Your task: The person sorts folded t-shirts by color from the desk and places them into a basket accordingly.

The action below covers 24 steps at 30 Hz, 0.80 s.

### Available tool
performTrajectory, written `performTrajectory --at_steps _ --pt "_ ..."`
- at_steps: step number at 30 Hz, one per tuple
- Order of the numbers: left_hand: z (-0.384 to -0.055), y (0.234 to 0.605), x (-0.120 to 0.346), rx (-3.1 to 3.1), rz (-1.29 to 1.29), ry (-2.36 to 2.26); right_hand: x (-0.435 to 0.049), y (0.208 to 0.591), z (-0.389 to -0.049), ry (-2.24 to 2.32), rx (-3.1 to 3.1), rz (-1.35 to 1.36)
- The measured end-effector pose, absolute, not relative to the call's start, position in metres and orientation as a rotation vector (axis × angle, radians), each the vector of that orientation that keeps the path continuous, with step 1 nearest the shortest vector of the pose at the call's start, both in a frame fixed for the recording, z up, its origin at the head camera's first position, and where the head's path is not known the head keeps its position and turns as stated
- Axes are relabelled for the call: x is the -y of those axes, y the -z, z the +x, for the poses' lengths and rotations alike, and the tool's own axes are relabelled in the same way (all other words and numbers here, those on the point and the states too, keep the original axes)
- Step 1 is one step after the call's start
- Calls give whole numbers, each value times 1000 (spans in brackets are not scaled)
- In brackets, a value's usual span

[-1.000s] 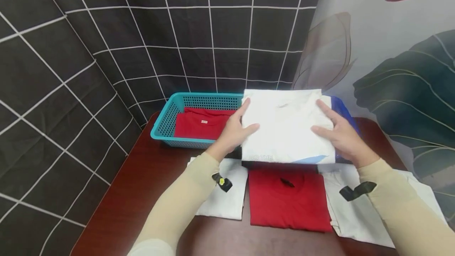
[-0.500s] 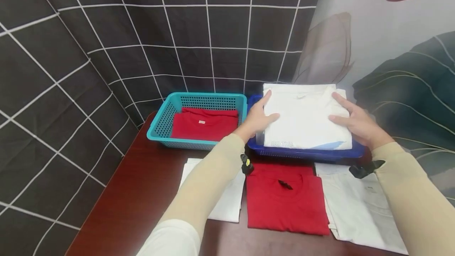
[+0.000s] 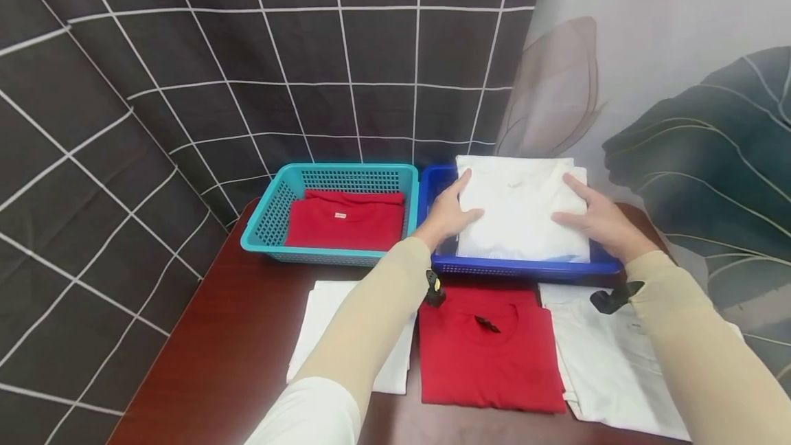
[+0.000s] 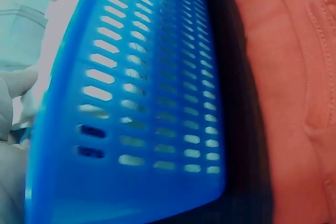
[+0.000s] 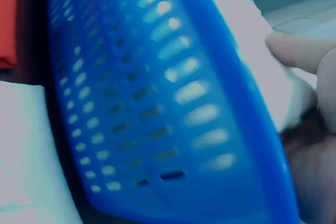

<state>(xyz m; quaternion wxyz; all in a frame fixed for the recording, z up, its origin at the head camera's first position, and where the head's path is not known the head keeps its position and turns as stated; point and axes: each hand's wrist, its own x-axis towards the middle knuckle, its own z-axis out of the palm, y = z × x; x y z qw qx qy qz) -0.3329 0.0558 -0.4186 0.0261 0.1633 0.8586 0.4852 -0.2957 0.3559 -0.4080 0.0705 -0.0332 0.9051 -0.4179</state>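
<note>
A folded white T-shirt [image 3: 519,208] lies within the rim of the blue basket [image 3: 525,267], a bit of blue print at its near edge. My left hand [image 3: 450,213] grips its left side, thumb on top. On the opposite side my right hand [image 3: 601,222] holds the shirt the same way, its fingertips partly hidden beneath. In the right wrist view the thumb [image 5: 296,51] presses on white cloth just past the basket wall [image 5: 157,77]. The left wrist view shows mostly the slotted basket side, with the left hand's fingers [image 4: 10,108] at the frame edge.
Left of the blue basket stands a teal basket [image 3: 327,257] holding folded red clothing [image 3: 346,225]. In front, on the brown table [image 3: 210,335], lie a folded white garment [image 3: 318,321], a red T-shirt [image 3: 491,369] and folded white trousers [image 3: 612,362]. A dark gridded curtain [image 3: 296,47] hangs behind.
Both hands have carried the white T-shirt rightward from in front of the baskets, then lowered it into the blue basket. The head view has shifted slightly.
</note>
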Motion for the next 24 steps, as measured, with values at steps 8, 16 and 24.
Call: performTrajectory --at_steps 8,16,24 --pt "-332 430 -59 -2596 383 -1450 -344 413 -298 1105 -2791 -65" --pt "-333 434 -59 -2591 331 -1343 -337 420 -300 1065 -2762 -52" --pt "-335 427 -60 -2622 324 -1277 -337 421 -299 1147 -2808 -118"
